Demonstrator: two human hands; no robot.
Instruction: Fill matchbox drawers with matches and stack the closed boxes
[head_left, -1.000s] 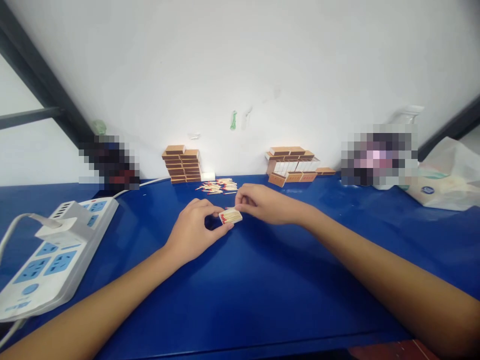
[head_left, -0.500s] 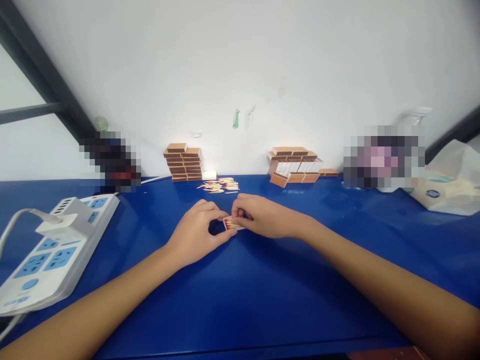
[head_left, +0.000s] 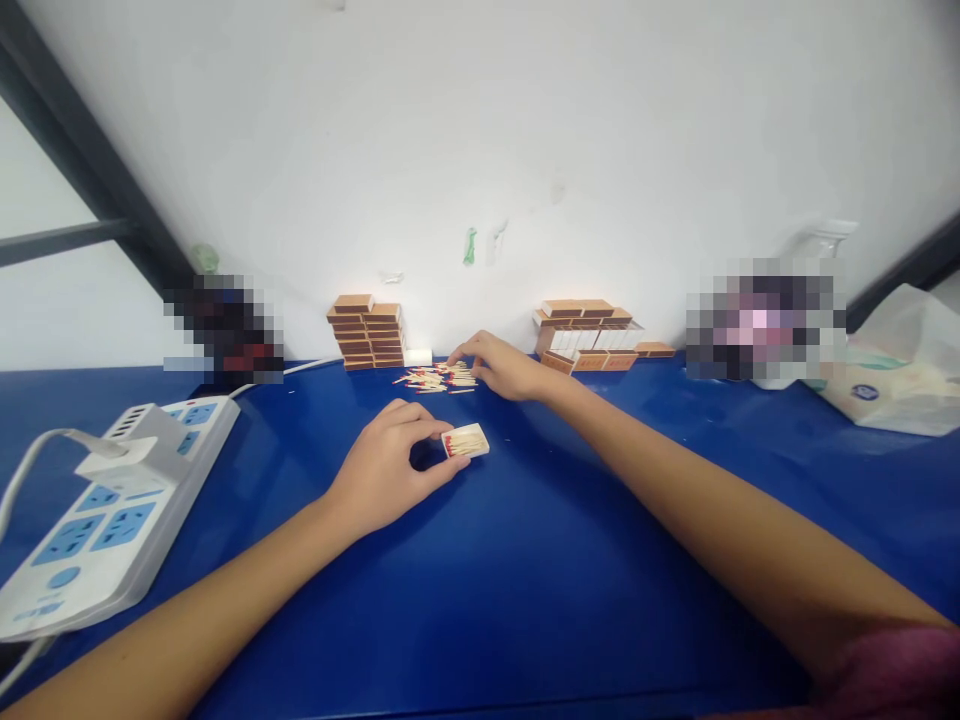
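A small white matchbox tray [head_left: 480, 435] with several red-headed matches inside lies on the blue table. My left hand [head_left: 394, 455] grips its left end between thumb and fingers. Farther back is a loose pile of matches [head_left: 431, 380], heads pointing various ways. At the right side of this pile, my right hand [head_left: 499, 365] reaches over it with thumb and fingertips apart. No match can be made out in its fingers.
Matchboxes are stacked by the wall at left [head_left: 367, 335] and at right [head_left: 589, 340]. A white roll-like object [head_left: 418, 357] stands beside the left stack. A power strip [head_left: 139, 540] with a plugged-in charger lies at left; a tissue pack [head_left: 892, 385] sits at far right.
My right hand has left the matchbox tray and moved away from me to the match pile. The left hand keeps its hold on the tray, whose matches are now uncovered.
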